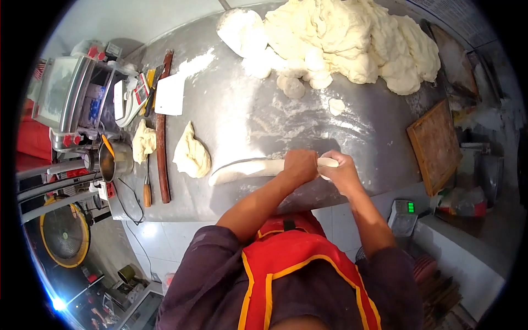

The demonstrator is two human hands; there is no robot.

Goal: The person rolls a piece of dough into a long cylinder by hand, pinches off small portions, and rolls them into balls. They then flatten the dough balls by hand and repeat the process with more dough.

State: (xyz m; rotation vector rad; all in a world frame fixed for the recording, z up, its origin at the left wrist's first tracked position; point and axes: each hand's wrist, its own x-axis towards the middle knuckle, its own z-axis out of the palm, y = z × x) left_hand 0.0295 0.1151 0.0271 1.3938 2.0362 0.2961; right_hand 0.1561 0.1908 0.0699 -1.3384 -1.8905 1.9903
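A long roll of dough lies along the near side of the metal table, stretching left from my hands. My left hand is closed around the roll close to its right end. Right beside it, my right hand is closed on the end piece of dough, whose pale round face shows between thumb and fingers. Whether that piece is still joined to the roll cannot be made out. A small flat dough round sits on the floured surface beyond my hands.
A big heap of dough covers the table's far side. To the left are a dough lump, a long wooden stick, a white scraper and a kitchen scale. A wooden-framed board leans at the right edge.
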